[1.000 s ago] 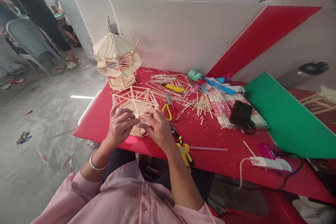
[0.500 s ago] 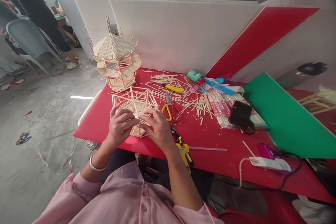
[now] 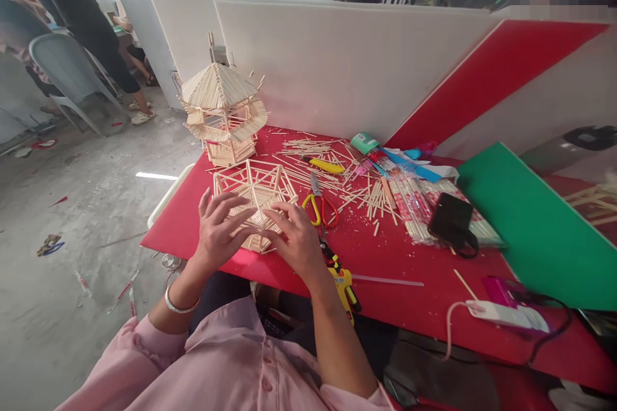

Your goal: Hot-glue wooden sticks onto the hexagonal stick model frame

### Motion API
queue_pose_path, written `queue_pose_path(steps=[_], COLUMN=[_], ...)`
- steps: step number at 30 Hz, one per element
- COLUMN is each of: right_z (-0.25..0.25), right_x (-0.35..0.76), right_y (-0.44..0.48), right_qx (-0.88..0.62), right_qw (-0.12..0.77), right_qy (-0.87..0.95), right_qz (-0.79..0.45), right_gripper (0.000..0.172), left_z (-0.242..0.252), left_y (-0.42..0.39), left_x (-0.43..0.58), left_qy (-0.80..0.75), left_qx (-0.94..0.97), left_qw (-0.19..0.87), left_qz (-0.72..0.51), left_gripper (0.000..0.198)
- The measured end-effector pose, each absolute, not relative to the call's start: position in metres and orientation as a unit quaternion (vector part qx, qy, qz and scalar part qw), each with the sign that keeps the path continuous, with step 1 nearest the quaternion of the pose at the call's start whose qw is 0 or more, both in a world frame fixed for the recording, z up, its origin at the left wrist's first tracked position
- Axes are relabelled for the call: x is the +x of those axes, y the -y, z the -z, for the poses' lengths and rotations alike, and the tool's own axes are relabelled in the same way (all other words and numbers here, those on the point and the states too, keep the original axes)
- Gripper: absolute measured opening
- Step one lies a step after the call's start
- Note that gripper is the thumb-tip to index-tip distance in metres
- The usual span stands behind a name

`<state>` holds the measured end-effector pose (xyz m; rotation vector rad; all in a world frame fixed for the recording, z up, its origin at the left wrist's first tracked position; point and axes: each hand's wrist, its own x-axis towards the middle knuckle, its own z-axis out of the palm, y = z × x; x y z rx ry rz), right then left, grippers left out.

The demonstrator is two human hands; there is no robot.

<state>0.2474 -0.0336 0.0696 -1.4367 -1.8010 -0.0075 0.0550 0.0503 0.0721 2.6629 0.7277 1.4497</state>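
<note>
A many-sided frame of thin wooden sticks (image 3: 250,186) stands near the front edge of the red table. Over its near side, my left hand (image 3: 222,225) has thumb and index finger drawn together, other fingers loosely bent. My right hand (image 3: 294,234) meets it from the other side in a similar pinch. The fingertips almost touch at the frame's middle ridge; whatever lies between them is too small to make out. Behind the frame rises a tiered stick pavilion (image 3: 222,109) with a pointed roof.
Scissors (image 3: 318,202), a yellow glue gun (image 3: 343,289) and a yellow cutter knife (image 3: 326,166) lie to the right. Beyond are loose sticks (image 3: 308,148), bagged sticks (image 3: 409,205), a black device (image 3: 450,218) and a power strip (image 3: 506,314). White boards (image 3: 337,64) stand behind.
The view has swung slightly left, so everything appears further right. Both hands stay over the stick frame, their fingertips shifted slightly and the left fingers a little more spread.
</note>
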Motion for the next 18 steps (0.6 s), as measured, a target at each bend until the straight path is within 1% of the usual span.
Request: queue_pose_path(steps=[2, 5, 10, 15, 18], right_z=[-0.069, -0.069, -0.069, -0.069, -0.068], right_x=[0.247, 0.245, 0.241, 0.238, 0.237], right_y=[0.035, 0.037, 0.037, 0.037, 0.038], right_qx=[-0.567, -0.562, -0.558, -0.559, -0.566], right_qw=[0.413, 0.418, 0.413, 0.409, 0.403], right_qy=[0.713, 0.713, 0.719, 0.719, 0.717], right_qz=[0.016, 0.04, 0.044, 0.057, 0.053], right_gripper=[0.043, 0.048, 0.043, 0.039, 0.04], left_z=[-0.071, -0.066, -0.053, -0.046, -0.042], left_y=[-0.054, -0.061, -0.064, -0.065, -0.067], left_x=[0.044, 0.025, 0.009, 0.01, 0.011], left_qy=[-0.263, -0.295, -0.324, -0.319, -0.319], left_qx=[0.832, 0.808, 0.78, 0.779, 0.772], left_qw=[0.026, 0.07, 0.138, 0.16, 0.172], left_qz=[-0.488, -0.505, -0.517, -0.515, -0.521], left_gripper=[0.044, 0.05, 0.043, 0.032, 0.032])
